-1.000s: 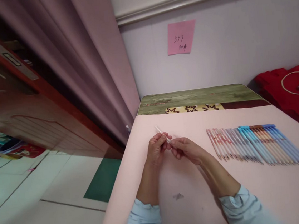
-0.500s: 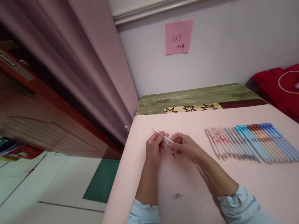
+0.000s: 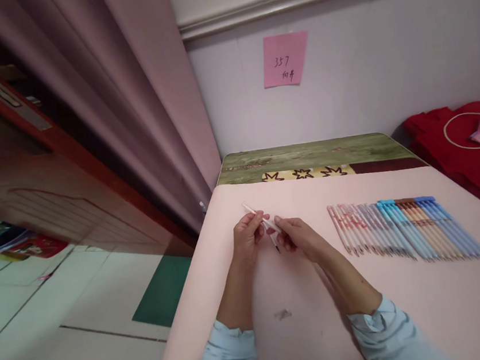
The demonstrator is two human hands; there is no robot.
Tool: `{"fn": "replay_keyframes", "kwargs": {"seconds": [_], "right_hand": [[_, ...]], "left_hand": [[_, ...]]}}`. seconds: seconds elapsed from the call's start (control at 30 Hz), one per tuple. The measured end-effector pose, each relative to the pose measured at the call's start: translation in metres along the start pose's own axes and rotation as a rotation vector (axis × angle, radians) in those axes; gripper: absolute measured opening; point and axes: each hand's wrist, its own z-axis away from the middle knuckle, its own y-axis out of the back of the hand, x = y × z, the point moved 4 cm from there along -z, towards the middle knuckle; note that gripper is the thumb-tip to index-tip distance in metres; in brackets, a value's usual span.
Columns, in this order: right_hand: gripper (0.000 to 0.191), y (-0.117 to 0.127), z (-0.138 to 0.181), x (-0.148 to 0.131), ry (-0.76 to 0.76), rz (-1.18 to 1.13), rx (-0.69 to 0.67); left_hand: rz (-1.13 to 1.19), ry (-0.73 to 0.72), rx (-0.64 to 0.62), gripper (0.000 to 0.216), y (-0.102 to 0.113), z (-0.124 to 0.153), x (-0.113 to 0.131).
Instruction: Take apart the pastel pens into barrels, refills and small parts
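Dark-tipped refill (image 3: 277, 248) now pokes out below the white pen barrel (image 3: 248, 207) (hidden a second ago), so they're apparently separate pieces. Left hand (image 3: 249, 237) and right hand (image 3: 301, 236) both pinch the barrel, just below frame centre.

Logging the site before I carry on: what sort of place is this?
Likely a room in a home or small workshop; I can't tell which. A mauve curtain hangs beside a wooden door, and a row of pens lies on a covered table.
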Motion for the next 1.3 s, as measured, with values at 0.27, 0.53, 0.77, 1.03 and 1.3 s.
{"fn": "replay_keyframes", "kwargs": {"seconds": [0.27,0.53,0.77,1.03,1.3], "right_hand": [[0.047,0.001,0.001,-0.003,0.041,-0.030,0.021],[0.041,0.002,0.000,-0.002,0.036,-0.041,0.033],[0.045,0.000,-0.001,-0.002,0.056,0.002,-0.033],[0.039,0.018,-0.007,0.007,0.006,-0.025,0.069],[0.023,0.037,-0.011,0.013,-0.078,-0.015,0.211]], "left_hand": [[0.021,0.012,0.008,0.034,-0.001,0.000,-0.001],[0.013,0.003,-0.001,0.033,0.001,-0.002,-0.004],[0.029,0.000,-0.003,0.029,-0.001,-0.001,-0.003],[0.101,-0.037,0.102,0.032,0.013,-0.007,-0.001],[-0.519,-0.084,0.313,0.027,0.041,-0.007,0.004]]}}
